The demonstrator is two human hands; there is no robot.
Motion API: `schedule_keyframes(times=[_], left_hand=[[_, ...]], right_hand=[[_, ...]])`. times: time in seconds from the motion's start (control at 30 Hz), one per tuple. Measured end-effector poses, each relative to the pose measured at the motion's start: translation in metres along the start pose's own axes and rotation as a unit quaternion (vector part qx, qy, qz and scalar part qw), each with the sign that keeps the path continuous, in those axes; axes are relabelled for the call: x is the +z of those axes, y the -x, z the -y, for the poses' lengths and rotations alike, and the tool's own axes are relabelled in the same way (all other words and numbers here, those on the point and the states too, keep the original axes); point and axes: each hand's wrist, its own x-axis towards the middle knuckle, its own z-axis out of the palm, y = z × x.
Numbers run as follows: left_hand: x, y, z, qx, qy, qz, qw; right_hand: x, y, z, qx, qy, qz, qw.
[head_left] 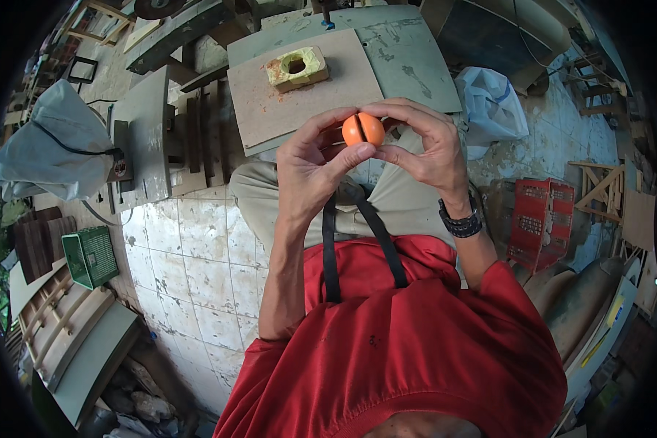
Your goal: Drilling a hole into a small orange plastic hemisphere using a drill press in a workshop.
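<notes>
A glossy orange ball [373, 130] with a dark slit running down its middle is held up between my two hands, above my lap. My left hand [309, 158] pinches its left side, thumb below and fingers above. From the right, my right hand [432, 148] grips it the same way, its fingertips at the top and its thumb under it. Beyond the hands, a yellowish block [314, 67] with a round hole lies on a thin brown board [259, 120]. Orange crumbs are scattered on and beside the block's left end.
The board rests on a worn green-grey tabletop [409, 62]. At left stand a grey machine table [142, 139] and a cloth-covered thing [58, 139] with a cord. A white sack [493, 109] and a red crate [536, 219] are at right, a green basket [91, 257] at far left.
</notes>
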Motion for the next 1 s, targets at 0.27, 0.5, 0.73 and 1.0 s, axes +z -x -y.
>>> schedule_keyframes(times=[0.27,0.5,0.73,1.0], left_hand=[[0.003,-0.001,-0.009,-0.018,-0.003,-0.012,1.0],[0.003,0.0,-0.011,-0.029,-0.017,-0.008,0.999],[0.002,0.001,-0.015,-0.026,-0.038,-0.004,0.999],[0.002,0.002,-0.021,-0.053,-0.071,0.007,0.996]], right_hand=[[0.001,0.001,-0.002,-0.014,0.013,-0.002,1.0],[0.0,0.0,0.0,-0.021,0.02,0.009,1.0],[0.0,0.0,0.003,-0.05,0.049,0.006,0.998],[-0.004,0.0,-0.001,-0.116,0.082,0.026,0.99]])
